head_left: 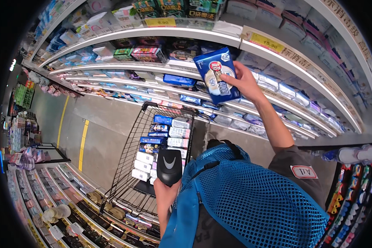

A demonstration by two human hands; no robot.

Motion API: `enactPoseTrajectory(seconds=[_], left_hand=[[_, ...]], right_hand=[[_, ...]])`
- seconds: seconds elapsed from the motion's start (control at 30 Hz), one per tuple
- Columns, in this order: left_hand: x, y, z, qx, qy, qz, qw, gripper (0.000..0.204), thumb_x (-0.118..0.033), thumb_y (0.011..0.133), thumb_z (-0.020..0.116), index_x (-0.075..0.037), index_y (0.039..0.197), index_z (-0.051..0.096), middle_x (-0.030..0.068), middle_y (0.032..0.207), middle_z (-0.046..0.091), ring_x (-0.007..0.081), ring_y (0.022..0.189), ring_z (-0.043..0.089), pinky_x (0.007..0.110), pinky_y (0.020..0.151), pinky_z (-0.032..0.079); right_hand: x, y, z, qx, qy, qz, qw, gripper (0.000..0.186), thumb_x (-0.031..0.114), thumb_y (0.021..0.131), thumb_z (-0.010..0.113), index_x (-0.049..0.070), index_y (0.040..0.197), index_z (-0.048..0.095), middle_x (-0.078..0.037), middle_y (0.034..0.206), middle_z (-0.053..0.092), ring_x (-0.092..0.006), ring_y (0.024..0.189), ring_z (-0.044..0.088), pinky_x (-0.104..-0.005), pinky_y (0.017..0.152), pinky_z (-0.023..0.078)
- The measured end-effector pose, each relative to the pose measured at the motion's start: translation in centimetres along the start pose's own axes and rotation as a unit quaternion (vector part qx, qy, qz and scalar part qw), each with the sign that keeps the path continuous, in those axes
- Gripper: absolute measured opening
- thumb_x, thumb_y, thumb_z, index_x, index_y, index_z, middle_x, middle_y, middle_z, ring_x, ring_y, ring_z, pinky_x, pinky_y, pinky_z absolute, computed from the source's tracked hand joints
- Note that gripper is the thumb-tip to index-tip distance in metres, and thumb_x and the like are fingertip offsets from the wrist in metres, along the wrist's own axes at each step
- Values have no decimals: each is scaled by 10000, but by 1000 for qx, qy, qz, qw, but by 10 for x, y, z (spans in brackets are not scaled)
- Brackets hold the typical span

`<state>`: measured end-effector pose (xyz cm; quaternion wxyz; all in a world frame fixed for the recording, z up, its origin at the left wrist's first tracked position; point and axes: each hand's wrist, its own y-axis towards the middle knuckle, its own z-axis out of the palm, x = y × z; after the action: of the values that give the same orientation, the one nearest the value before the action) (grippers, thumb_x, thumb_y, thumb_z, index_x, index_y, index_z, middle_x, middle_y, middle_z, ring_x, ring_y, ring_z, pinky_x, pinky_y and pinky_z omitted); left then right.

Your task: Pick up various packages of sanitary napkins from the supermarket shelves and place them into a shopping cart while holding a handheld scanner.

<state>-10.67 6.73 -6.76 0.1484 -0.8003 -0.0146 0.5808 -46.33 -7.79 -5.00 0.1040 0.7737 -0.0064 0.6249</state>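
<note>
My right hand (pixel 244 80) grips a dark blue soft package (pixel 215 76) by its right edge, thumb across the front. It is held up before the shelf, its printed face toward me. Lower down, my left hand (pixel 166 191) is wrapped around a black handheld barcode scanner (pixel 169 165), whose broad head points away from me. The scanner sits over the near part of a black wire shopping cart (pixel 126 165). Blue packs (pixel 151 139) and white packs (pixel 144 158) lie in rows inside the cart; the scanner hides some of them.
A long shelf (pixel 144 33) with several tiers of boxed and bagged goods runs along the far side and right. Another shelf (pixel 49 215) stands at the lower left. Grey floor (pixel 101 113) with yellow lines lies left of the cart. A blue mesh vest (pixel 256 186) covers my body.
</note>
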Motion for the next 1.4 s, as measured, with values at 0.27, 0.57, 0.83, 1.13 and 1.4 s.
enactPoseTrajectory(seconds=[0.27,0.57,0.83,1.13,1.4], left_hand=[[-46,-16,-4,133,-73,40,988,433,7,646,741,30,1046,576,110,947,652,152,847,626,287,758,490],[-62,-23,2,166,-71,142,973,417,-59,636,727,19,1023,590,131,926,659,207,834,647,306,737,490],[-48,-11,0,219,-110,129,961,428,-29,661,730,11,1056,570,94,943,650,161,858,621,293,759,482],[-29,8,-7,218,-240,68,943,557,3,665,720,-7,1178,502,94,1031,610,168,962,556,307,856,425],[32,-9,-30,109,-163,10,981,502,6,673,679,-3,1144,505,95,1021,606,183,908,577,315,812,450]], right_hand=[[-23,-72,68,135,634,248,721,532,356,954,389,-56,1290,374,-219,1101,578,-257,918,637,-348,740,553],[-27,-85,115,423,800,185,384,778,442,874,491,-67,1371,175,-197,890,460,-251,588,523,-335,487,379],[-28,-84,136,423,790,249,367,774,471,856,512,-68,1343,245,-182,885,482,-248,639,508,-346,548,451],[-89,-67,158,242,781,191,542,448,233,919,476,97,1339,395,-82,905,494,-194,863,474,-332,816,422],[-110,-29,202,229,386,459,767,458,438,915,478,100,1225,481,-57,915,612,-157,726,617,-296,633,534]])
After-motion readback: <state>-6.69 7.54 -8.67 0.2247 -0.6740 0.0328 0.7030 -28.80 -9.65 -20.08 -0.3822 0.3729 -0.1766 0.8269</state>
